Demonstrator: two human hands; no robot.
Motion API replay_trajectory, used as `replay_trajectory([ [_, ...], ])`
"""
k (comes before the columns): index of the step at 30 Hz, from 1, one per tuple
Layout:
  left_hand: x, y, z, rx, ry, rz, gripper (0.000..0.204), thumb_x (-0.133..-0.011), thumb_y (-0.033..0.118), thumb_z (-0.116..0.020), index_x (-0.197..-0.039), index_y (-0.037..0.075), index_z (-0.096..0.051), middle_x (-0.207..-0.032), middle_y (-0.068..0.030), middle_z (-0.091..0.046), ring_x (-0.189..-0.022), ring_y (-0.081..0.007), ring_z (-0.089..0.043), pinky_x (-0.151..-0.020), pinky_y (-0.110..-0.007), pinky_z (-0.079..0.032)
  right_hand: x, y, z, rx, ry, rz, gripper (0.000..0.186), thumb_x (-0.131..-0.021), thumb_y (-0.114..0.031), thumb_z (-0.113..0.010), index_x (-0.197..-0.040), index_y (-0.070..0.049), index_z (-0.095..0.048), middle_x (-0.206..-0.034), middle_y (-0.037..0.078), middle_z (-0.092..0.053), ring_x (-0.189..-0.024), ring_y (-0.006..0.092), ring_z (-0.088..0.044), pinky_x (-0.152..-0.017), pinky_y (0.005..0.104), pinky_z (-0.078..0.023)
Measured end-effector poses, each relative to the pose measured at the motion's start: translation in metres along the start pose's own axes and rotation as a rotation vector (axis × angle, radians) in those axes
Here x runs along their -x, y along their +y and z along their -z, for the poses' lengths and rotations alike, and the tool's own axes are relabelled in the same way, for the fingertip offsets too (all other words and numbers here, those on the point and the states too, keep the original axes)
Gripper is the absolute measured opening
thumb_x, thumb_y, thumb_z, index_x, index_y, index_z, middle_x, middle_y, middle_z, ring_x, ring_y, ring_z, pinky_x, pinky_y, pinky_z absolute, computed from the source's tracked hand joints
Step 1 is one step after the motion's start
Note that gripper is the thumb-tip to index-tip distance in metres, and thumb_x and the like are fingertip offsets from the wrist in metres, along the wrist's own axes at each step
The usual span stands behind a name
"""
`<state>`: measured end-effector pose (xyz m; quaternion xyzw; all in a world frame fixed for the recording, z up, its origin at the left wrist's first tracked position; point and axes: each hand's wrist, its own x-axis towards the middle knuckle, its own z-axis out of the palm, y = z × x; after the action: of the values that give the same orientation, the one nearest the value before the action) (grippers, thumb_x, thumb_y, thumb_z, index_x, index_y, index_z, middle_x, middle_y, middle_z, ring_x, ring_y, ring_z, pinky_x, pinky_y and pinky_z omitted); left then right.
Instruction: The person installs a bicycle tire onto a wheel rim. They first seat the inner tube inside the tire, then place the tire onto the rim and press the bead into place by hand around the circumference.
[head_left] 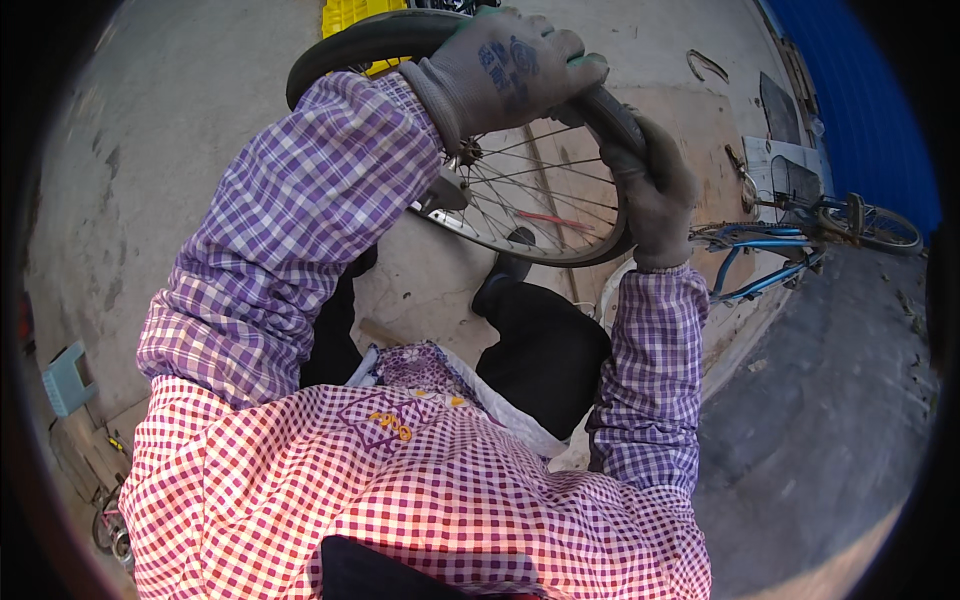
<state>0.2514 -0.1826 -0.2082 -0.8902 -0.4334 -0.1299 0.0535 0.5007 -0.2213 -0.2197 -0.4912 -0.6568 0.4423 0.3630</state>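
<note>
— Grey concrete ground [170,150] is all around, right? What else is out there?

— Yes, it looks bare and a bit stained. A blue bicycle [800,235] lies on its side far off at the right, by a blue wall [860,90]. Something yellow [345,15] peeks out at the top, behind the wheel. A small pale blue stool [66,378] sits at the left edge.

— What is the person holding?

— A bicycle wheel [530,190] with a black tyre [375,40] and thin shiny spokes. It stands up in front of the person, above their dark trousers [545,350].

— What is the left hand doing?

— The left hand [505,68] wears a grey glove. It is curled tight over the top of the tyre, fingers wrapped round it.

— And the right hand?

— The right hand [655,195], in a grey glove too, is closed around the tyre on the wheel's right side, a little lower down.

— What is the person wearing?

— Purple checked sleeves [290,230] and a red and white checked apron [400,500].
</note>
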Motion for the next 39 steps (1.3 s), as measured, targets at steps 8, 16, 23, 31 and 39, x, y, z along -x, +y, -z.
replay_trajectory([
  [8, 0.003, -0.024, 0.034, 0.235, 0.059, 0.012, 0.024, -0.086, 0.034, -0.073, -0.098, 0.014, -0.068, -0.084, -0.0057, -0.069, -0.08, -0.0246, -0.073, -0.067, -0.039, -0.057, -0.012, -0.029, -0.024, 0.294, 0.046, 0.163, 0.041, -0.088, -0.014, -0.083, -0.124, -0.003, -0.066, -0.105, 0.015, -0.072, -0.093, 0.0279, -0.074, -0.076, 0.0377, -0.059],
  [16, -0.004, -0.016, 0.025, 0.012, 0.019, 0.002, 0.045, -0.086, 0.032, -0.081, -0.126, 0.023, -0.064, -0.102, -0.0008, -0.07, -0.093, -0.0187, -0.073, -0.076, -0.032, -0.061, -0.012, -0.026, -0.03, 0.613, 0.245, 0.375, 0.049, -0.087, -0.026, -0.084, -0.127, -0.007, -0.064, -0.1, 0.014, -0.069, -0.086, 0.0318, -0.07, -0.07, 0.0404, -0.057],
  [23, -0.026, -0.009, 0.029, 0.311, 0.116, -0.024, 0.022, -0.087, 0.032, -0.072, -0.098, 0.013, -0.068, -0.085, -0.0057, -0.069, -0.078, -0.0254, -0.073, -0.066, -0.039, -0.057, -0.014, -0.007, -0.002, 0.357, 0.174, 0.293, 0.038, -0.094, -0.028, -0.079, -0.123, -0.006, -0.067, -0.098, 0.014, -0.073, -0.086, 0.0272, -0.074, -0.07, 0.0378, -0.059],
  [31, -0.046, -0.004, 0.051, 0.33, -0.258, 0.056, 0.021, -0.088, 0.029, -0.073, -0.101, 0.013, -0.071, -0.095, -0.0117, -0.072, -0.091, -0.0308, -0.075, -0.073, -0.043, -0.058, -0.012, -0.004, 0.011, 0.234, 0.151, 0.076, 0.03, -0.095, -0.023, -0.078, -0.116, -0.002, -0.071, -0.093, 0.014, -0.075, -0.082, 0.0198, -0.072, -0.071, 0.0342, -0.057],
  [39, -0.056, -0.018, 0.051, 0.403, -0.313, 0.089, 0.024, -0.086, 0.033, -0.075, -0.101, 0.015, -0.073, -0.097, -0.0117, -0.073, -0.093, -0.0325, -0.073, -0.077, -0.045, -0.057, -0.024, -0.019, 0.002, 0.332, 0.137, 0.02, 0.032, -0.098, -0.027, -0.075, -0.118, -0.003, -0.069, -0.095, 0.016, -0.074, -0.082, 0.0255, -0.073, -0.071, 0.0372, -0.057],
])
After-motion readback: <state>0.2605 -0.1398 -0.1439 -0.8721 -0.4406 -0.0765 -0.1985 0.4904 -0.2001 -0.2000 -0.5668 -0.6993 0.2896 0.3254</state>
